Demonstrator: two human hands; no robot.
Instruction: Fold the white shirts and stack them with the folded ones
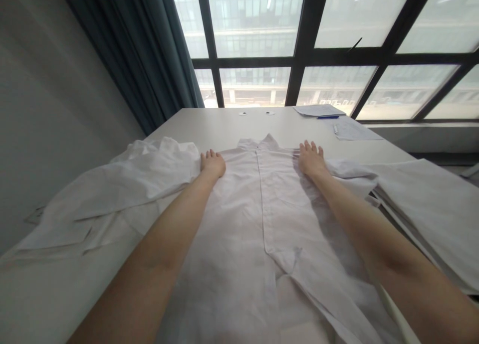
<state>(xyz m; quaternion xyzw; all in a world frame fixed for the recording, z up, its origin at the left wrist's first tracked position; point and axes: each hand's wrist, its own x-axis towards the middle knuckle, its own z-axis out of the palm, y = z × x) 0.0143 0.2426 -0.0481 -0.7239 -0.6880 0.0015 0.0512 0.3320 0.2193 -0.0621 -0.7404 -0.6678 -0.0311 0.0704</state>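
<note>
A white buttoned shirt (239,209) lies front side up on the white table (209,122), its collar toward the window and its lower front folded open. My left hand (213,164) rests on the shirt's left shoulder, palm down, with fingers a little apart. On the right shoulder my right hand (311,158) lies flat with its fingers spread. Small creases run in the cloth between the collar and each hand. Neither hand visibly grips the fabric.
More white cloth (123,179) lies heaped at the left, and a folded white garment (430,199) at the right. Papers (320,110) and a blue pen (328,117) are at the far right edge. Beyond stand a window and a dark curtain (149,50).
</note>
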